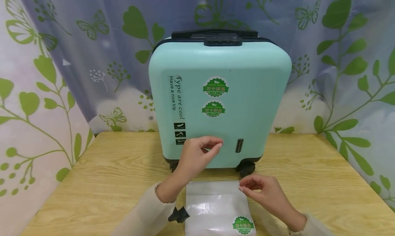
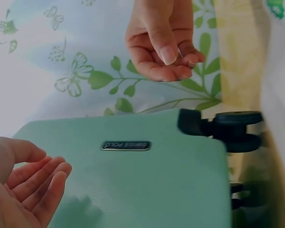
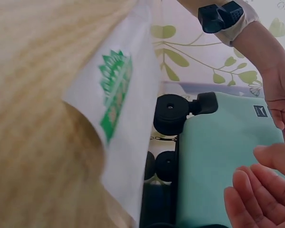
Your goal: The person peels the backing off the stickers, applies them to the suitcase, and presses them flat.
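Note:
A mint-green suitcase (image 1: 256, 95) stands upright on the table, its front facing me. Two round green stickers, an upper one (image 1: 216, 87) and a lower one (image 1: 213, 109), sit one above the other on its shell. My left hand (image 1: 197, 157) hovers before the lower part of the suitcase, fingers loosely bent, nothing visible in them. Over the right edge of a white glossy sheet (image 1: 210, 198) is my right hand (image 1: 266, 193), also loosely bent, with nothing seen in its grasp. One more green sticker (image 1: 243, 225) lies on the sheet's near right corner.
The wood-grain table (image 1: 108, 181) carries the suitcase and the sheet. Behind hangs a leaf-and-butterfly curtain (image 1: 117, 58). Black wheels (image 1: 247, 168) support the suitcase, and a black device (image 1: 179, 214) is strapped at my left wrist. The sheet's corner curls up in the right wrist view.

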A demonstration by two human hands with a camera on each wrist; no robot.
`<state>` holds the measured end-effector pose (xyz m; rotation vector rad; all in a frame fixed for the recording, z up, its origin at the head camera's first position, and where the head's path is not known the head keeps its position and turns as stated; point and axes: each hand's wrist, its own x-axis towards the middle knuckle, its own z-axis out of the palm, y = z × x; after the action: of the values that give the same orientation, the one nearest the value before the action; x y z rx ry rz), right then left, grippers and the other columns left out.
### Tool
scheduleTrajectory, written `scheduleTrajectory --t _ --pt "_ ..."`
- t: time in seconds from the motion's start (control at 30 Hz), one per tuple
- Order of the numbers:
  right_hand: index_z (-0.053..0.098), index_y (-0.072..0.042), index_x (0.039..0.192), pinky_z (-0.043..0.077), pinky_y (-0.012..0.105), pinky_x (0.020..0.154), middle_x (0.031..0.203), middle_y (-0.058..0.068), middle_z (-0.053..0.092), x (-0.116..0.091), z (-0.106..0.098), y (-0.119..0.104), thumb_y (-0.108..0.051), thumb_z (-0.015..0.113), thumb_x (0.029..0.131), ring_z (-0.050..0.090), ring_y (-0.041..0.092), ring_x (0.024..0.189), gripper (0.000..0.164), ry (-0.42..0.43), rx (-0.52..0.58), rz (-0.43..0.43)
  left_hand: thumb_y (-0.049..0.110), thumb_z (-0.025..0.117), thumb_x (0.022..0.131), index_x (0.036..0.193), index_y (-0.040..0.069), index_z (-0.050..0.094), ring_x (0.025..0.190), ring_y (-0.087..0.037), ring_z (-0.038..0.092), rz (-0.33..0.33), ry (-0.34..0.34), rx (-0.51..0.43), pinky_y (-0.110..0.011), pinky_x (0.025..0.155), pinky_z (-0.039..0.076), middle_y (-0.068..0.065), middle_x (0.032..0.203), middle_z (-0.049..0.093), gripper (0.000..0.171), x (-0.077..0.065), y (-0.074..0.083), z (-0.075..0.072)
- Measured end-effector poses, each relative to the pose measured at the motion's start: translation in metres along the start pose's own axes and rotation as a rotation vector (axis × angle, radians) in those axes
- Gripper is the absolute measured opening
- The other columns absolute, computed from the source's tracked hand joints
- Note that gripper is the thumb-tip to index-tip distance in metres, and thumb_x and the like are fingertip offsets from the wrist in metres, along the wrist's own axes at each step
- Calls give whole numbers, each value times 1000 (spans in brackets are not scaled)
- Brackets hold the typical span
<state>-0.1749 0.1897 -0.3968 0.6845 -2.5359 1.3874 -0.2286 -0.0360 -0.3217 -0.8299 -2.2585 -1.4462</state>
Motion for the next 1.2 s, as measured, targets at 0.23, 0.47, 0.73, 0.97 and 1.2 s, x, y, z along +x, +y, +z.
scheduleTrajectory --t 0.23,0.47,0.73,0.97,1.2 --pt "69 -2 94 55 27 68 90 11 70 -11 0 6 -11 70 85 64 4 77 13 -88 51 5 12 65 89 100 8 73 76 -6 66 -68 -118 -38 -22 61 54 0 94 73 14 -20 -8 2" --pt "68 -2 99 55 33 74 95 11 69 -17 -2 9 -14 69 86 65 13 86 17 -196 64 33 13 66 89 100 9 73 80 -8 67 -140 -218 -114 -22 68 54 -2 95 72 13 -40 -13 4" --pt "66 -3 103 52 30 81 99 10 68 -21 0 13 -19 70 86 63 15 92 25 -322 111 97 14 66 89 100 9 72 89 -9 66 -201 -362 -205 -22 75 53 -3 99 72 14 -60 -19 12" --pt "65 -2 106 49 27 86 103 10 66 -28 5 16 -16 69 87 62 14 95 24 -376 217 150 12 67 87 102 3 71 90 -8 65 -321 -446 -312 -21 76 51 -8 101 71 17 -75 -28 21" --pt "65 -2 104 48 26 87 104 10 66 -30 6 17 -17 69 86 61 12 97 24 -397 244 223 7 67 86 102 5 71 96 -15 64 -415 -508 -380 -19 78 50 -7 102 71 17 -87 -32 28"
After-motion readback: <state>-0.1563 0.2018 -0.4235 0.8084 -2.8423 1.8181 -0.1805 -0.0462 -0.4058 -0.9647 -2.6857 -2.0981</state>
